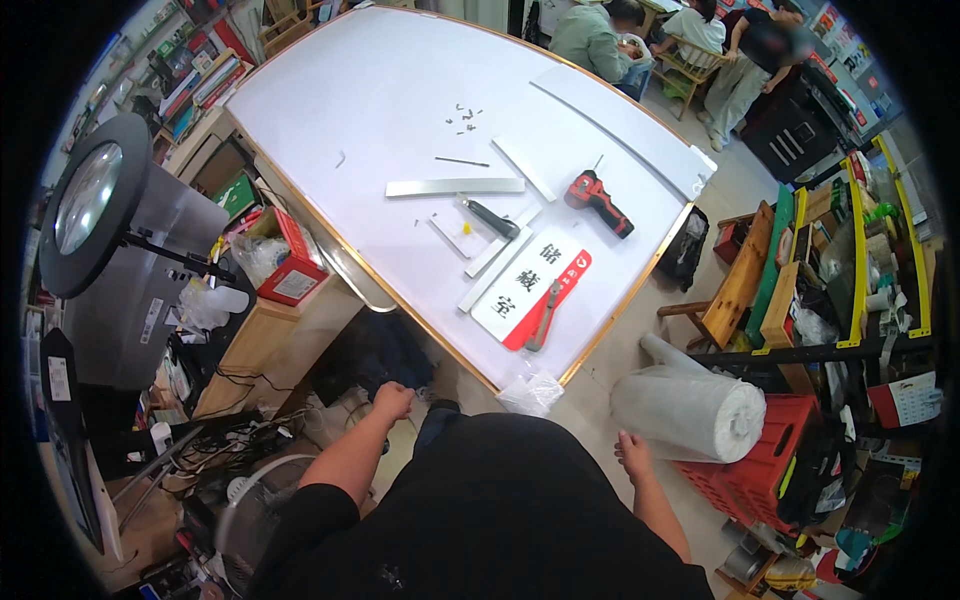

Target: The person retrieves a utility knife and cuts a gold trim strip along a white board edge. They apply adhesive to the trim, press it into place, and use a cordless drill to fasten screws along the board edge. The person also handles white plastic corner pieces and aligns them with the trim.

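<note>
My left hand (393, 400) hangs below the table's near left edge, fingers curled, with nothing visible in it. At my right side, my right hand (632, 455) is also loosely closed, beside a large roll of clear plastic wrap (690, 412). On the white tabletop (360, 90) ahead lies a white and red sign panel (510, 310) with a grey-handled tool (544, 318) across it. Nearby are a red and black power drill (602, 204), a black-handled tool (490, 219), several silver metal strips (455, 187), a thin dark rod (461, 161) and scattered small screws (464, 122).
A magnifier lamp (95, 200) and red box (293, 272) stand left of the table. Below them is a fan (265, 520) among cables. On the right are a red crate (790, 440), a wooden bench (738, 285) and crowded shelving. Several people (590, 45) are at the back.
</note>
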A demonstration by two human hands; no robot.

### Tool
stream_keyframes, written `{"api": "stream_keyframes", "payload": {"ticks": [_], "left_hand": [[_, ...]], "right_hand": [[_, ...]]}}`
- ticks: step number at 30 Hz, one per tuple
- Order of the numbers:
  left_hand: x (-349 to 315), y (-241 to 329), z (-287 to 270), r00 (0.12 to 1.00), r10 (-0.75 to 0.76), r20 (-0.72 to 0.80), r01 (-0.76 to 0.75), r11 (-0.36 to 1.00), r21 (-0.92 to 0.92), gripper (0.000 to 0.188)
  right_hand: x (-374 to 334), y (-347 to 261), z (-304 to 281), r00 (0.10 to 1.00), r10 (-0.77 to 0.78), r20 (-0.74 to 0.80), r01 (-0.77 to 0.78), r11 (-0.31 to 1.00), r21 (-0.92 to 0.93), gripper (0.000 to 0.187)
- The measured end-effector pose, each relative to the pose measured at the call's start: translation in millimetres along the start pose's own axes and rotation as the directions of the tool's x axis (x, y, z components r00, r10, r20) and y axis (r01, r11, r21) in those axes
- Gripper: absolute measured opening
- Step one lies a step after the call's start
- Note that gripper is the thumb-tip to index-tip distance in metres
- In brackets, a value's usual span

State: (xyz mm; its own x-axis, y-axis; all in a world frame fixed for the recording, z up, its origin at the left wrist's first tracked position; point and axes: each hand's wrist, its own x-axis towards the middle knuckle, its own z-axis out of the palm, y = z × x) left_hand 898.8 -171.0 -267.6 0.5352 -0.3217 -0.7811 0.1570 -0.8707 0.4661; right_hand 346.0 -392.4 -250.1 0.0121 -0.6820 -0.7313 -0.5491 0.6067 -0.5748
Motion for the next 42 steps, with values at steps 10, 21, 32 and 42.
{"api": "stream_keyframes", "payload": {"ticks": [10, 21, 32, 42], "left_hand": [[-22.6, -27.3, 64.9, 0.984, 0.179, 0.004, -0.177, 0.972, 0.155, 0.026], [-33.9, -80.2, 33.2, 0.995, 0.098, -0.013, -0.096, 0.991, 0.097, 0.024], [-23.8, -101.1, 22.0, 0.976, -0.183, 0.116, 0.214, 0.898, -0.385, 0.012], [-47.8, -59.6, 87.1, 0.979, -0.202, 0.009, 0.173, 0.817, -0.549, 0.013]], "right_hand": [[-3.8, 76.7, -99.5, 0.971, 0.234, -0.048, -0.239, 0.935, -0.261, 0.043], [11.2, 5.9, -28.8, 0.992, -0.069, 0.105, 0.1, 0.939, -0.329, 0.048], [-25.0, -5.4, -11.6, 0.985, -0.089, 0.145, 0.152, 0.842, -0.518, 0.054], [75.4, -187.2, -30.2, 0.914, -0.339, 0.223, 0.38, 0.908, -0.175, 0.031]]}}
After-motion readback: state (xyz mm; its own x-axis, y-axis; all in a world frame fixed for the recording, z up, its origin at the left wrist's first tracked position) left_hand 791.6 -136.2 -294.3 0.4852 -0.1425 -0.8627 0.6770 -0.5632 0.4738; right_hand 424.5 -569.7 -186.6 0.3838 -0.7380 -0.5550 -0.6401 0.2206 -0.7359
